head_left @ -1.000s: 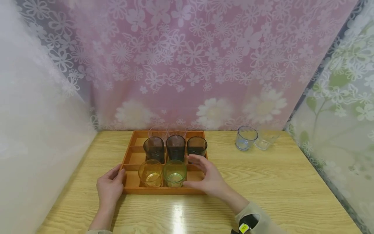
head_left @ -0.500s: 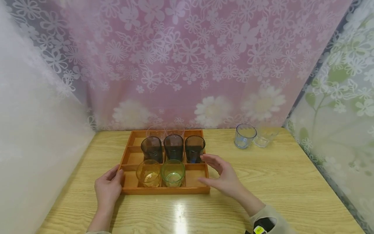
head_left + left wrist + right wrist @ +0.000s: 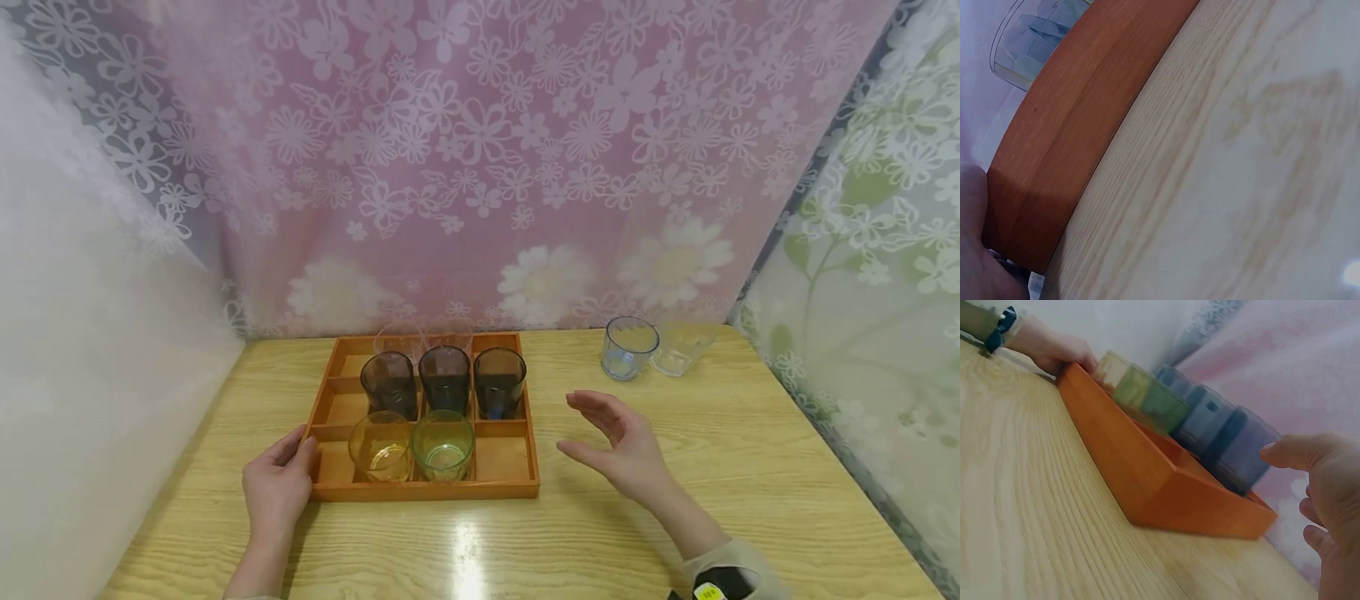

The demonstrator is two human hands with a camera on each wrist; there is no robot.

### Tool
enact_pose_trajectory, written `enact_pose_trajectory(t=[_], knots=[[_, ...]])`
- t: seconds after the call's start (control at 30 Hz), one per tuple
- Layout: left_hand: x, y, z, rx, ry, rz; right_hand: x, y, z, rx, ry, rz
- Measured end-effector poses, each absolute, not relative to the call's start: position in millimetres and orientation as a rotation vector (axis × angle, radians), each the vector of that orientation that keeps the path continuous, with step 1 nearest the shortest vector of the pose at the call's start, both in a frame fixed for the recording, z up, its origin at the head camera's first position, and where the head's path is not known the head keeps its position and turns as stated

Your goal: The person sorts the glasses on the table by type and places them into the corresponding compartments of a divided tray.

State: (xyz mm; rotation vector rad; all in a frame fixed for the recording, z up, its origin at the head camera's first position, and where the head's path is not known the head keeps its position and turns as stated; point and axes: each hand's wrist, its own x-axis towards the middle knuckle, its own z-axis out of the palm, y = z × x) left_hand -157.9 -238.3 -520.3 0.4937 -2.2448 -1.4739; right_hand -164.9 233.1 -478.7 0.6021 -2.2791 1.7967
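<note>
An orange-brown wooden tray [image 3: 423,492] with compartments lies on the table. My left hand [image 3: 277,483] grips its left wall near the front corner. In the front row stand a yellow glass [image 3: 381,447] and a green glass [image 3: 443,447]; the front right compartment holds nothing. Behind them are three dark glasses, the right one [image 3: 500,383] at the tray's right side. Two faint pinkish clear glasses [image 3: 400,343] stand in the back row, partly hidden. Right of the tray, my right hand [image 3: 630,454] hovers with thumb and fingers apart, holding nothing.
At the back right of the table [image 3: 675,533] stand a blue-rimmed glass [image 3: 628,350] and a clear glass [image 3: 678,354], close together. A pink flowered curtain [image 3: 487,208] hangs behind, with pale sheets on both sides.
My right hand has moved right, away from the green glass and the dark glass, off the tray. The right dark glass sits slightly further into view. My left hand keeps its grip.
</note>
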Motion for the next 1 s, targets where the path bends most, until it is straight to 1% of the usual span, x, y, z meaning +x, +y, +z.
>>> enact_pose_trajectory(t=[0.23,0.5,0.6,0.83,1.0], knots=[[-156,-237,-519,0.483,-2.242,-1.504,-172,267,-487,0.492,-2.294,1.681],[-159,-239,-521,0.503,-2.244,-1.472,-187,298,-495,0.300,-2.335,1.556],[-159,-239,-521,0.494,-2.239,-1.464,-193,305,-498,0.206,-2.321,1.520],[-158,-239,-519,0.467,-2.235,-1.471,-207,312,-500,-0.110,-2.329,1.456],[-158,-239,-520,0.464,-2.231,-1.481,-221,314,-501,-0.196,-2.321,1.456]])
